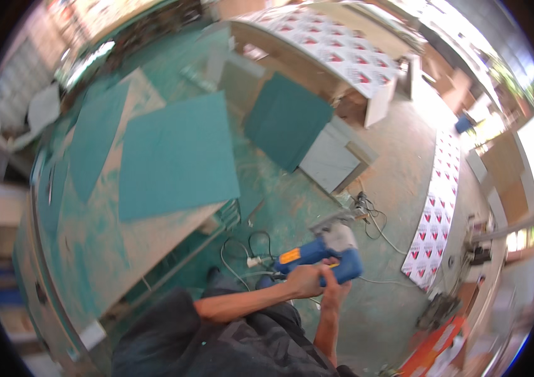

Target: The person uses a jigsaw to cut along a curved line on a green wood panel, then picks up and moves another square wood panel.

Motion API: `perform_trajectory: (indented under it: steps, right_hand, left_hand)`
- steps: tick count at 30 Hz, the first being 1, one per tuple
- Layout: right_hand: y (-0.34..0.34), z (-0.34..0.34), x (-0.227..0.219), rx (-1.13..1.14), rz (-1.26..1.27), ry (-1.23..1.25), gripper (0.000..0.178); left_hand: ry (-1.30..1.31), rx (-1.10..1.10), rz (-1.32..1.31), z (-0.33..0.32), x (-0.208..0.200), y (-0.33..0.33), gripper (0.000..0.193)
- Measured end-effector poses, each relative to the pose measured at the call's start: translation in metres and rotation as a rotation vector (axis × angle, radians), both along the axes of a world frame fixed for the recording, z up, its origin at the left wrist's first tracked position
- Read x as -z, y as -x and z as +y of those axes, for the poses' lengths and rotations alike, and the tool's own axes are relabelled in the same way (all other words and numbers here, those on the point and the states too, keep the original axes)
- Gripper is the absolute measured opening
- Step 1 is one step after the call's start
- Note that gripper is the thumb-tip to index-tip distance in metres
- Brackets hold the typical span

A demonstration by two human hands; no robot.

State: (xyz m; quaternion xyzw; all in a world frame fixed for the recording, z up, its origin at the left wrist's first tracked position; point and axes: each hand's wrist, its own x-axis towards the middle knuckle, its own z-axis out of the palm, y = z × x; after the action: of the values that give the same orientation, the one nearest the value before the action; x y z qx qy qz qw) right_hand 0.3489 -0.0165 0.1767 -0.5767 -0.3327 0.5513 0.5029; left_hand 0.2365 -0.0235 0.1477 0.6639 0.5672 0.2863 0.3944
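A blue jigsaw (304, 252) with an orange label, a grey metal head and a flat base plate is held up in front of my body. My left hand (305, 281) is closed against its near side. Beside it, my right hand (335, 288) is wrapped round the blue handle, its fingers partly hidden. The tool is clear of any board. To my left, a large teal panel (179, 157) lies on a dusty wooden worktable (160, 242), its corner reaching past the table's edge.
Cables (232, 267) and a plug trail over the floor near my feet. Ahead, another teal board (289, 119) leans on a pale box (330, 157). A long patterned strip (436, 213) lies at the right. An orange object (433, 349) sits low at the right.
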Motion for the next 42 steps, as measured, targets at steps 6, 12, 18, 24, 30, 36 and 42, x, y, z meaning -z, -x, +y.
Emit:
perform_trajectory:
  steps: [6,12,18,24,30,36,42]
  right_hand:
    - [-0.100,0.020,0.076,0.135,0.056,0.198,0.033]
    - [-0.167,-0.003,0.079,-0.018,-0.302,0.291,0.018]
    - [-0.130,0.018,0.073,-0.279,-0.456,0.342,0.013]
    - [-0.037,0.065,0.061,-0.449,-0.418,0.261,0.016]
    - [0.085,0.078,0.032,-0.619,-0.641,-0.012,0.032]
    - [0.183,0.094,-0.002,-0.648,-0.682,0.017,0.037]
    - [0.250,0.109,0.006,-0.719,-0.715,0.084,0.030]
  left_hand:
    - [-0.184,0.157,0.021,0.010,0.019,-0.019,0.042]
    - [-0.089,-0.642,0.409,0.024,0.043,0.230,0.054]
    - [0.224,-0.449,0.925,0.017,0.140,0.356,0.082]
    - [0.221,-0.672,0.891,0.074,0.156,0.329,0.077]
    - [0.089,-0.748,0.823,0.075,0.158,0.343,0.073]
    - [0.118,-0.824,0.517,0.093,0.138,0.405,0.064]
    - [-0.033,-1.082,0.827,0.129,0.178,0.434,0.066]
